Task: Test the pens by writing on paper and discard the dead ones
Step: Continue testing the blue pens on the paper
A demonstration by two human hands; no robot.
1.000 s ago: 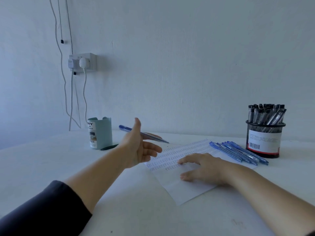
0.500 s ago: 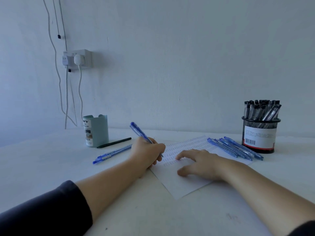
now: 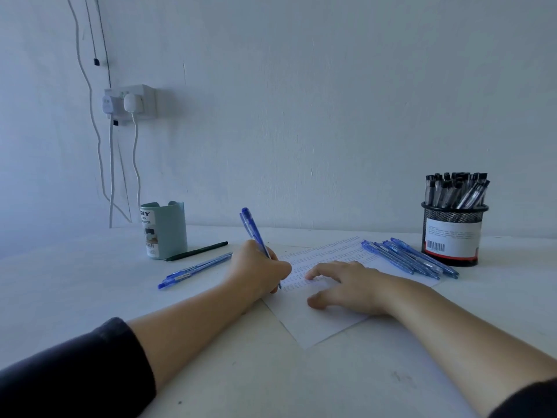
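My left hand (image 3: 259, 268) grips a blue pen (image 3: 252, 228) in a writing hold, its tip down on the white paper (image 3: 319, 324) at the left end of the rows of small marks. My right hand (image 3: 346, 286) lies flat on the sheet with fingers spread, pressing it to the table. Several blue pens (image 3: 407, 257) lie side by side on the paper's far right corner. Two more blue pens (image 3: 193, 271) and a dark pen (image 3: 199, 251) lie left of my left hand.
A black mesh cup (image 3: 452, 236) full of black-capped pens stands at the right. A pale green holder (image 3: 164, 230) stands at the left by the wall. Cables hang from a wall socket (image 3: 131, 102) above it.
My left hand swung the blue pen from the air down onto the paper and now holds it in a writing grip. Blue pens beside the green holder came into sight. My right hand stayed put.
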